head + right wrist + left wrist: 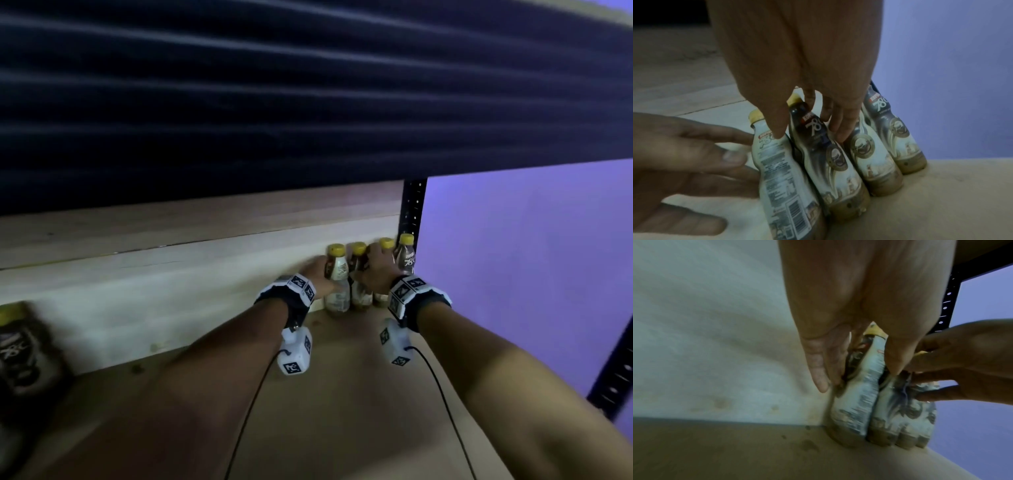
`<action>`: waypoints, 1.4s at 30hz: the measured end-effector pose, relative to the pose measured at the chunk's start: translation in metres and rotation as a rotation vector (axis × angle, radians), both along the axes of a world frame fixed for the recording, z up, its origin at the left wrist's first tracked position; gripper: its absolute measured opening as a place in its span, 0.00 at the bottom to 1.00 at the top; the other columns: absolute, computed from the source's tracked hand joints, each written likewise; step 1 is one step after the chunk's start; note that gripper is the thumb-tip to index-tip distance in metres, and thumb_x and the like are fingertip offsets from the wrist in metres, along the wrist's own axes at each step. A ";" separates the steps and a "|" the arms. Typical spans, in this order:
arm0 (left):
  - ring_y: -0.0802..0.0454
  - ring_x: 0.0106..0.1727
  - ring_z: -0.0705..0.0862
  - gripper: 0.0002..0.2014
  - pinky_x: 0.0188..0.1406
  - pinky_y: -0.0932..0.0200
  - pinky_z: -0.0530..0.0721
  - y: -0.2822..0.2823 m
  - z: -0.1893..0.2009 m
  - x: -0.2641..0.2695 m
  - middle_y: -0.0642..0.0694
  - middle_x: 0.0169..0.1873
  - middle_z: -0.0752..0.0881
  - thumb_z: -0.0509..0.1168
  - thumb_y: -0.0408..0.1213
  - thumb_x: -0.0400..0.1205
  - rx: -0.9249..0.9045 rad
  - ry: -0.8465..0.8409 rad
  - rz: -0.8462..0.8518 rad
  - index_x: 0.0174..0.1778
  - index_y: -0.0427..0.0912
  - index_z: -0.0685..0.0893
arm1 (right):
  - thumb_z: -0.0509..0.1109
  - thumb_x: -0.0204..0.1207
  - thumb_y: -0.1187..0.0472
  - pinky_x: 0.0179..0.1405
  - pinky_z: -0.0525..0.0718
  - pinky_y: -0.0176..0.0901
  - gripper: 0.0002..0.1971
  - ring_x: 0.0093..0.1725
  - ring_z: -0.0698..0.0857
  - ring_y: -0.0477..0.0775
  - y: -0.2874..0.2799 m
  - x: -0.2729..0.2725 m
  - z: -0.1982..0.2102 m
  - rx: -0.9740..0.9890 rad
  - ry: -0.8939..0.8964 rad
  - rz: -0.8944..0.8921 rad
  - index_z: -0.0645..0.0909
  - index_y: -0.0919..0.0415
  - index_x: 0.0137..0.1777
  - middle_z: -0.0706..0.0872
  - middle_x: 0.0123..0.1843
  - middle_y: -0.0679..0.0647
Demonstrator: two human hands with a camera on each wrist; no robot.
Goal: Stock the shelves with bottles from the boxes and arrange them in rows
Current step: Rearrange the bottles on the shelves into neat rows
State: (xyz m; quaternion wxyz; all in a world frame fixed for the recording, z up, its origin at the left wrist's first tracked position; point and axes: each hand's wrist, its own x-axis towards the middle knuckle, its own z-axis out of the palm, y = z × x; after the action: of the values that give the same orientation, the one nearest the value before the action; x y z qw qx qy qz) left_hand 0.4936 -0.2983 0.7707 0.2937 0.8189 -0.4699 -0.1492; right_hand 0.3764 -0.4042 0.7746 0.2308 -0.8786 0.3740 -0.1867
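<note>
Landmark: the black shelf post (412,209) at the right back corner of the shelf (342,394).
Row of bottles: four yellow-capped bottles stand upright on the shelf against the back board (171,274), running leftward from the post, each touching the next.
First bottle (405,255): just beside the post, label reading 78 faces me, untouched by either hand.
Second bottle (869,155): next leftward; my right fingertips (842,129) rest on its shoulder.
Third bottle (828,155): between my right thumb and fingers.
Fourth bottle (337,281): farthest from the post, printed back of label toward me.
My left hand (317,274): grip closed round the fourth bottle, thumb on the front, fingers behind it toward the back board.
My right hand (375,270): grip loosely round the third bottle's neck and shoulder; thumb tip touches the fourth bottle.
Another bottle (24,349): blurred, well apart from the post, far left by the back board.
</note>
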 end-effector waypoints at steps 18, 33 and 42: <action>0.39 0.60 0.84 0.17 0.63 0.46 0.82 0.143 -0.016 0.026 0.41 0.58 0.87 0.67 0.49 0.80 -0.255 0.063 0.367 0.60 0.43 0.85 | 0.71 0.78 0.55 0.46 0.77 0.42 0.09 0.54 0.83 0.54 0.103 0.047 -0.008 0.048 -0.125 0.478 0.79 0.54 0.56 0.84 0.53 0.51; 0.33 0.60 0.83 0.20 0.55 0.48 0.81 0.298 -0.022 0.112 0.36 0.59 0.85 0.66 0.46 0.80 -0.166 -0.075 0.896 0.66 0.43 0.75 | 0.66 0.80 0.53 0.48 0.77 0.44 0.15 0.57 0.84 0.62 0.262 0.164 -0.021 0.011 -0.109 0.536 0.73 0.57 0.63 0.84 0.59 0.59; 0.34 0.59 0.84 0.18 0.57 0.47 0.82 0.309 -0.028 0.128 0.36 0.56 0.86 0.67 0.44 0.79 -0.291 -0.049 0.925 0.64 0.43 0.78 | 0.65 0.81 0.56 0.59 0.83 0.52 0.18 0.59 0.84 0.65 0.267 0.180 -0.025 0.015 -0.158 0.495 0.73 0.59 0.69 0.84 0.61 0.62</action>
State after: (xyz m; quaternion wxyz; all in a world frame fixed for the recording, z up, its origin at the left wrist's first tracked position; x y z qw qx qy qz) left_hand 0.6219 0.0105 0.7427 0.4296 0.8956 -0.0794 0.0836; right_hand 0.5569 -0.1373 0.7501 0.3047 -0.9243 0.1298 -0.1897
